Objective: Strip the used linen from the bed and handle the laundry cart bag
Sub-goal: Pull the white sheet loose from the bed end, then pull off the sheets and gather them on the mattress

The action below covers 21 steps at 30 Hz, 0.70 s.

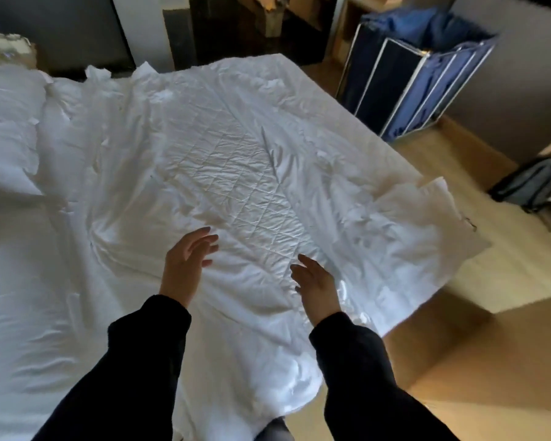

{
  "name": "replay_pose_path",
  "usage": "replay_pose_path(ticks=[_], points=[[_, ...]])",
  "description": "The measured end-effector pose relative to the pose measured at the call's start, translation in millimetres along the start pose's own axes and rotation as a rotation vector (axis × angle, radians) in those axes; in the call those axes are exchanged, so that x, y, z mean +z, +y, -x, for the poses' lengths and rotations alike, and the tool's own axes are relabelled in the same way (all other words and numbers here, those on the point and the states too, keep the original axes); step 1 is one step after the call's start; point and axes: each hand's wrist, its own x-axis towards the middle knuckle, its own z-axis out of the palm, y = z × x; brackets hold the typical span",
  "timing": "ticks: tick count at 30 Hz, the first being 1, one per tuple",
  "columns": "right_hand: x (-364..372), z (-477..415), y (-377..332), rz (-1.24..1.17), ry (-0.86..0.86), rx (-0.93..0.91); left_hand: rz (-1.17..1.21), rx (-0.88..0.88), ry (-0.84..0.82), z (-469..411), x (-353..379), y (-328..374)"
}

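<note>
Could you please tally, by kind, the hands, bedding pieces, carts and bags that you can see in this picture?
Hands: 2, the left hand and the right hand, both open
White quilted duvet: 1
White pillow: 1 that can be told plainly
Blue laundry cart: 1
Grey bag on the floor: 1
Total: 6

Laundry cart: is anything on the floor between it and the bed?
Nothing visible. Bare wood floor separates the bed from the laundry cart; the grey bag lies off to the side.
</note>
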Motion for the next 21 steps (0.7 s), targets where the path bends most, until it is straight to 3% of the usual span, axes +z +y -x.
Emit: replay_pose_path(ticks=[5,14,21], points=[[-67,92,9,-0.268,0.274,0.026,0.051,-0.011,-0.225,53,26,26],[-156,202,58,-0.372,0.576,-0.040,0.085,-0.045,-0.498,146,88,39],[-218,220,85,-0.420,0.700,-0.078,0.089,-0.043,-0.557,176,163,31]])
